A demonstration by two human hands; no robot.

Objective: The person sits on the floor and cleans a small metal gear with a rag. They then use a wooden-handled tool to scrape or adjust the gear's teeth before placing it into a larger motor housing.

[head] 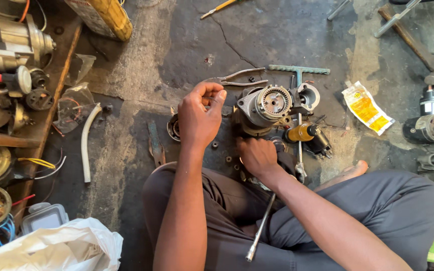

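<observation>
I sit on a dark, greasy concrete floor with a grey metal starter motor standing in front of my knees, its geared end facing up. My right hand is closed around the motor's lower end, just below the housing. To the left of the motor, my left hand is raised with thumb and fingertips pinched together; anything between them is too small to see. A round bearing lies on the floor partly behind my left hand.
Pliers and a T-handle wrench lie beyond the motor, with a yellow-handled tool beside it. A socket extension bar rests on my lap. Also around: yellow packet, white hose, white bag, wooden ledge of motor parts, more motors.
</observation>
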